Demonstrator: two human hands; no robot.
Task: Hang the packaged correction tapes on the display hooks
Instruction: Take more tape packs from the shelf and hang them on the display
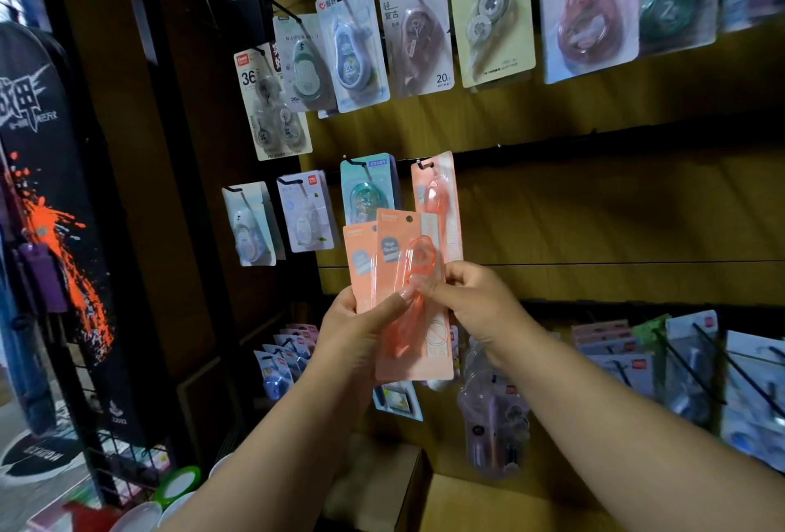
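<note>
Head view, wooden display wall [594, 213], black hooks [354, 162], hands [424, 310] gripping orange packs [408, 276]

Your left hand [357, 319] grips two orange packaged correction tapes [408, 298] fanned one behind the other, thumb across the front pack's blister. Your right hand [475, 306] pinches the front pack at its right edge, fingertips meeting the left thumb. Just behind and above them, a matching orange pack [437, 200] hangs from a black display hook [422, 165] on the wooden panel [594, 213]. To its left hang a teal pack [367, 187] and two white ones. A higher row of hooks carries assorted correction tapes [418, 30], and more packs crowd the hooks below your forearms.
</note>
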